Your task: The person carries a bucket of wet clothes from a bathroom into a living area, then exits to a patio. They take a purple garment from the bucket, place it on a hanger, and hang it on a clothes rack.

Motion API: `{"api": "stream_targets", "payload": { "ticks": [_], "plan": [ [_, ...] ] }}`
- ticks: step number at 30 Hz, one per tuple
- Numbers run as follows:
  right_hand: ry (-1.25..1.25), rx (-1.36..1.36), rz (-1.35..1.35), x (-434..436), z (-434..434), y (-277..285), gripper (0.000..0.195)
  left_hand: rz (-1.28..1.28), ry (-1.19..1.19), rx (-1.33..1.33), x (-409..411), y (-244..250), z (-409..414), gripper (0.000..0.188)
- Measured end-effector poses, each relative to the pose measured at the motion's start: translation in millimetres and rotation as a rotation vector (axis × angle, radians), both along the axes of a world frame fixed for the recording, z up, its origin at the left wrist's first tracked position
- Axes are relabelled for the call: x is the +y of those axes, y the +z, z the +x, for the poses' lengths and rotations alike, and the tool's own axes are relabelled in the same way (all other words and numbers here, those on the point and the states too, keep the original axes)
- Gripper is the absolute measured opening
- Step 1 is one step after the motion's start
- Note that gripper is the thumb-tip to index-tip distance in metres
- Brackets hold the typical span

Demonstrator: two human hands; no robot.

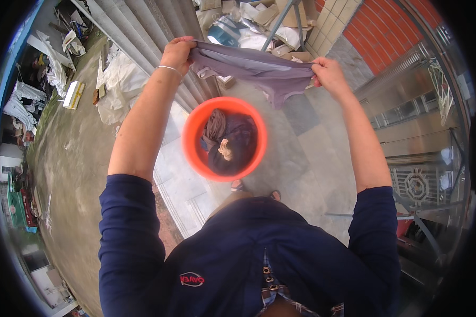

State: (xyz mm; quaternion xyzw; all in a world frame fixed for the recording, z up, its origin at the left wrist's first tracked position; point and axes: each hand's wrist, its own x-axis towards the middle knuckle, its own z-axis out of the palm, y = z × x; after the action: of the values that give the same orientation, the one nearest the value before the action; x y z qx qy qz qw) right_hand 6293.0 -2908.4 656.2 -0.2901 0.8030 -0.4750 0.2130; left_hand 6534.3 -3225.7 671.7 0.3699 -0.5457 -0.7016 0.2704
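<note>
A mauve cloth garment (254, 69) is stretched out between my two raised hands, its lower edge hanging loose. My left hand (177, 54) pinches one upper corner; a pale bangle sits at that wrist. At the opposite upper corner, my right hand (328, 75) grips the fabric between thumb and fingers. Below the garment stands an orange plastic basin (190, 156) in front of my feet. Dark clothes (238, 134) lie bundled in it, with a brown cloth (215, 126) and a small beige piece of fabric (225, 149) among them.
Corrugated sheeting (142, 31) rises at the upper left. Cardboard and plastic scraps (258, 31) are heaped behind the garment, near a metal frame leg (279, 23). A white box (73, 95) and plastic sheeting (119, 85) lie on the left ground. Metal doors (404, 138) line the right.
</note>
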Motion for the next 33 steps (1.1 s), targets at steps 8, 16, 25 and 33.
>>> {"api": "stream_targets", "payload": {
  "ticks": [8,16,25,33],
  "plan": [
    [-0.158,0.081,0.215,17,-23,-30,0.019,-0.966,-0.360,-0.486,-2,6,5,0.030],
    [-0.177,0.072,0.269,23,-12,-34,0.014,-0.938,-0.394,-0.811,-2,-4,7,0.035],
    [-0.167,0.071,-0.293,14,-22,34,0.022,-0.622,-0.248,-0.179,-5,55,-1,0.036],
    [0.128,0.590,0.355,23,-17,-23,0.029,-1.106,-0.446,-0.537,16,-28,34,0.034]
  ]
}}
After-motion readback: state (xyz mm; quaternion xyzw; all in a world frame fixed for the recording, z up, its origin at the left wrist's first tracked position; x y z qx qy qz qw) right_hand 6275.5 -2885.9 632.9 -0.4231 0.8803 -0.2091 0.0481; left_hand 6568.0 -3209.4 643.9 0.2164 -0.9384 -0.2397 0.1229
